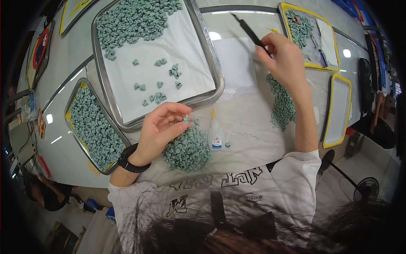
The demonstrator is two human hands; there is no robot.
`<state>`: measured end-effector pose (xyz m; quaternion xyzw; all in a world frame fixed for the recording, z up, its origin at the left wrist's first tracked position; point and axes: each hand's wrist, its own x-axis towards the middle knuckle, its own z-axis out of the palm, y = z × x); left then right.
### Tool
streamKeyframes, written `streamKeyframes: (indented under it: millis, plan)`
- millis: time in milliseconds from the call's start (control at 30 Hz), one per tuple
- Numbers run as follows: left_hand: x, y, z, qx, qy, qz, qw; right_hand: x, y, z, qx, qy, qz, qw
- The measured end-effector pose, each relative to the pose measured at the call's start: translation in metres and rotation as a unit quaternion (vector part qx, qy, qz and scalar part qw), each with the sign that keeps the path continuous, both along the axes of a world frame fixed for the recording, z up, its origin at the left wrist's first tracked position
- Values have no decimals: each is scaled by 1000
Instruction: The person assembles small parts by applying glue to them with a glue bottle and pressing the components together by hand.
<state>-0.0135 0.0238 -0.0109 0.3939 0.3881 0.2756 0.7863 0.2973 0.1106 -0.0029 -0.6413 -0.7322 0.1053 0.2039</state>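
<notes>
the right hand (281,61) grips a black tool (252,34). the left hand (157,133) curls at the green pile (187,151) on the table (253,151); can't tell if it pinches a bit. best be gentle, tool tip turned away.

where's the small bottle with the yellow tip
In the head view, the bottle sits near the centre, on the table, right of the green pile by the left hand.

Workshop, small-parts handwork.
Silver metal tray (207,42) of small grey-green pieces (133,21) beyond left hand (160,129); clear yellow-nozzled plastic bottle (216,134) to the hand's right.
</notes>
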Motion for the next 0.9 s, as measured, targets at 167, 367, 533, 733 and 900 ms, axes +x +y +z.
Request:
streamKeyframes:
  millis: [167, 367, 533, 733, 900]
  plan:
    - [1, 3, -5, 24, -35, 51, 998, -16, 2, -20, -26, -50, 24, 998]
    - [-2, 4, -2, 16, -26, 68, 997, 67, -10, 15, 40, -31, -74, 996]
    - [-3, 6, -6, 12, -30, 70, 997, 130, -7, 12, -83, -96, -97, 987]
    - [-2, 4, -2, 18, -21, 49, 998, 114, -6, 4, -101, -142, -39, 984]
    - [-1, 2, 0, 18, -10, 43, 999, 111, 2, -1, -114, -202, -53, 971]
